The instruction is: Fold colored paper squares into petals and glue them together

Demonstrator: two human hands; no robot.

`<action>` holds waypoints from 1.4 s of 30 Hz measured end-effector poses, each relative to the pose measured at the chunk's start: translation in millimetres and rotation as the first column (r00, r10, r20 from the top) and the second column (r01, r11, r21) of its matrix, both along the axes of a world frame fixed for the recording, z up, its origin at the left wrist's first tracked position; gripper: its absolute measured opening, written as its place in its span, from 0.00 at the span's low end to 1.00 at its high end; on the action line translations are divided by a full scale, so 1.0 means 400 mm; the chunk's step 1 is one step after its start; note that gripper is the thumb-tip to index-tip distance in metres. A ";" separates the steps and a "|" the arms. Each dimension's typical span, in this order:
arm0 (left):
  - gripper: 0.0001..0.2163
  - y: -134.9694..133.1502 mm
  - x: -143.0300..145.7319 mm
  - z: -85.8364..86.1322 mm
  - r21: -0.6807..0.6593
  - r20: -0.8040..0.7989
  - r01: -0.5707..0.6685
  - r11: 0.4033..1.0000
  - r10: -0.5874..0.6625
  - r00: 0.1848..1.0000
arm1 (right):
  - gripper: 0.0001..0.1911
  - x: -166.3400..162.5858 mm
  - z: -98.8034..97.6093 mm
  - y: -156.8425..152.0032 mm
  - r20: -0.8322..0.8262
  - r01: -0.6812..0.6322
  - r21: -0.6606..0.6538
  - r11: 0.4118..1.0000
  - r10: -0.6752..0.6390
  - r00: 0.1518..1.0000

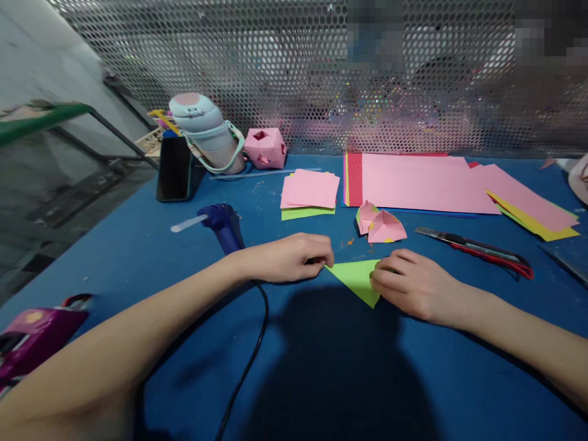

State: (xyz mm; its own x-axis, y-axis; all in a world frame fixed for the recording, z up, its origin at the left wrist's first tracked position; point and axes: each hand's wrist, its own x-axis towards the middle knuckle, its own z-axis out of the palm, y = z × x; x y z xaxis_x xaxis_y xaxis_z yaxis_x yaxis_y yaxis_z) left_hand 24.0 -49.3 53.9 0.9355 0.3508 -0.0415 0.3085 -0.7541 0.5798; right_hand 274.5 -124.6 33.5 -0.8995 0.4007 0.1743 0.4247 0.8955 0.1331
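Note:
A green paper [356, 277], folded to a triangle, lies on the blue table between my hands. My left hand [301, 257] has its fingers curled and pinches the triangle's left corner. My right hand [416, 283] rests at the other end, its bent fingers pressed together on the paper's right side and covering that corner. Just beyond the paper sit small folded pink paper pieces [386, 226] with yellow and green edges. Behind my left wrist lies a blue hot glue gun [223, 223] with a glue stick in it, partly hidden by my forearm.
A utility knife [478, 248] lies right of my right hand. Cut paper squares [312, 190] and long pink sheets [413, 180] lie farther back. A bottle [206, 131], a phone [174, 168] and a pink paper cube [265, 148] stand back left. A black cord [257, 349] crosses the table.

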 end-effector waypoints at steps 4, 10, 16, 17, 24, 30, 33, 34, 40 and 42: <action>0.10 0.001 0.001 0.000 -0.002 -0.002 0.001 1.000 -0.001 1.000 | 0.13 0.001 0.012 0.002 0.044 -0.016 -0.028 0.999 0.018 0.999; 0.10 -0.003 -0.001 0.002 0.004 -0.008 -0.014 1.000 0.014 1.000 | 0.11 0.002 0.020 -0.007 0.079 0.044 -0.115 0.992 -0.035 0.996; 0.11 -0.018 0.005 0.021 0.093 0.049 -0.136 0.986 0.132 0.990 | 0.13 -0.007 0.015 -0.019 0.046 0.085 -0.131 0.988 -0.080 0.996; 0.11 -0.027 0.009 0.023 0.115 0.084 -0.179 0.977 0.170 0.982 | 0.14 -0.010 0.014 -0.021 0.039 0.097 -0.133 0.986 -0.092 0.995; 0.15 -0.154 0.066 -0.018 0.336 0.115 -0.141 0.931 0.108 0.987 | 0.13 -0.041 0.005 -0.034 -0.094 0.302 -0.290 0.908 -0.341 0.935; 0.14 -0.208 0.081 -0.067 0.709 0.060 -0.064 0.703 0.031 0.998 | 0.12 -0.052 0.004 -0.031 -0.006 0.252 -0.216 0.943 -0.260 0.966; 0.15 -0.208 0.081 -0.078 0.788 0.060 -0.058 0.613 0.017 0.998 | 0.14 -0.057 -0.005 -0.036 0.038 0.214 -0.043 0.976 -0.213 0.976; 0.15 -0.208 0.082 -0.080 0.799 0.051 -0.050 0.599 0.016 0.999 | 0.15 -0.058 -0.009 -0.038 0.041 0.215 0.017 0.977 -0.215 0.976; 0.10 -0.203 0.086 -0.073 0.765 -0.104 -0.043 0.643 0.189 0.976 | 0.18 -0.039 -0.009 -0.043 0.075 0.306 0.151 0.940 -0.319 0.945; 0.09 -0.204 0.084 -0.069 0.767 -0.151 -0.020 0.641 0.211 0.966 | 0.18 -0.028 -0.003 -0.046 0.088 0.339 0.181 0.923 -0.358 0.929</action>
State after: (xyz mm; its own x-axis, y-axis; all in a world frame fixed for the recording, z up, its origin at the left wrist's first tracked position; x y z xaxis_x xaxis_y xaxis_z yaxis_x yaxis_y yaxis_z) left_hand 57.8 -131.0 26.1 0.8858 0.4529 0.1016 0.4629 -0.8463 -0.2637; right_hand 263.3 -142.9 32.3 -0.7259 0.6679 0.1642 0.6785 0.6562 0.3302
